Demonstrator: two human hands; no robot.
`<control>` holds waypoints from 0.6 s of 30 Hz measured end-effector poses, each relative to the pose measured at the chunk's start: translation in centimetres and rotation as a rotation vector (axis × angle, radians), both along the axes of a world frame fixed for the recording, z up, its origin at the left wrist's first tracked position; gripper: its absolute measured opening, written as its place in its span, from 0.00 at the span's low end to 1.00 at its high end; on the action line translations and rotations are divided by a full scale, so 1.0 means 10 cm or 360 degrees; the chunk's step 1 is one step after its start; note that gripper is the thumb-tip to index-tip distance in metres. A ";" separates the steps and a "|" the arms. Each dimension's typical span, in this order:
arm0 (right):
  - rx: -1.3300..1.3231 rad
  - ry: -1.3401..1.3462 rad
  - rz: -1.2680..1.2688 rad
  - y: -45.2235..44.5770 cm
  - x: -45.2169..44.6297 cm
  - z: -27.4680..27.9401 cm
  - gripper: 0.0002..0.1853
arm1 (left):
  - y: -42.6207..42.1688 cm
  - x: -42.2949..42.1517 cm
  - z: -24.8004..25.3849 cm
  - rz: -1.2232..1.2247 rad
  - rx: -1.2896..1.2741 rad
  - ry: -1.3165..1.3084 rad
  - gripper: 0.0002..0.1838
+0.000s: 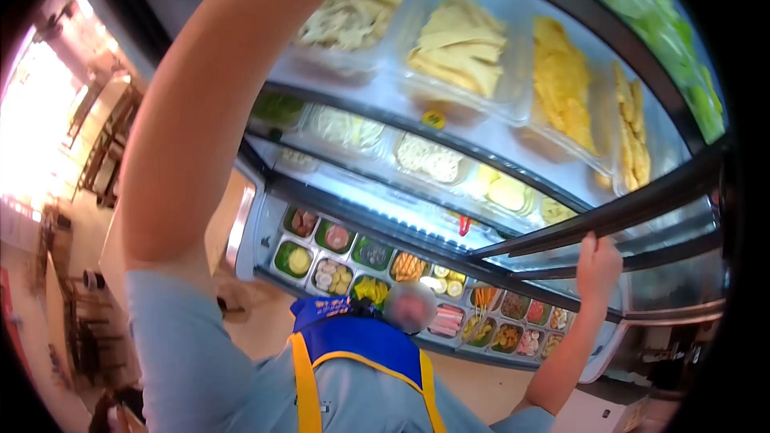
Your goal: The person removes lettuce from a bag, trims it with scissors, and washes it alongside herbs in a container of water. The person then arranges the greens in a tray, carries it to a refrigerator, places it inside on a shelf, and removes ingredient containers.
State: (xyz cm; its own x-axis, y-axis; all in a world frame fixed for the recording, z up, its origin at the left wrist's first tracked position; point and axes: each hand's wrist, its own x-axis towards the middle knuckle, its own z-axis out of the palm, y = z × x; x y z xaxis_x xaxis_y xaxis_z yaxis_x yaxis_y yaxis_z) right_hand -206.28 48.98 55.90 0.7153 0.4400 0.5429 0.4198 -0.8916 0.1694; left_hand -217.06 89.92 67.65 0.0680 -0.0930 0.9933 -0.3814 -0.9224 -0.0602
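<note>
My right hand [600, 269] is closed at the dark frame of a glass door [642, 202] on the right of a refrigerated display cabinet. The fingers are curled against its lower edge. My left arm [196, 120] reaches up across the left side, and the hand is beyond the top of the view. Behind that arm, the upper shelf holds clear tubs of pale sliced food [357, 12], folded tofu-skin-like sheets [461, 44] and yellow sheets [561, 84].
Leafy greens [642, 8] lie at the top right. Lower shelves hold tubs of white food [429, 156]. Below, several small trays of cut food [371, 253] stand in rows. Tables with chairs [100, 124] are at the left. A blue apron [369, 346] covers my chest.
</note>
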 end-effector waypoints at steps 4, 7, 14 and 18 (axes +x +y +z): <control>0.0094 0.0180 -0.0035 -0.19 0.07 0.16 0.16 | 0.50 -0.73 -1.43 0.0127 -0.0203 -0.0235 0.03; 0.0407 0.0238 0.0112 -0.17 0.06 0.19 0.15 | 0.39 -1.24 -3.32 0.0489 -0.1494 0.0518 0.03; 0.0205 0.0344 0.0182 0.22 0.02 0.35 0.13 | -0.81 -1.74 -5.36 0.0313 -0.2305 0.1538 0.09; 0.0040 0.0496 0.0074 0.63 -0.11 0.41 0.13 | -0.81 -1.32 -4.84 0.0000 -0.1620 0.1537 0.07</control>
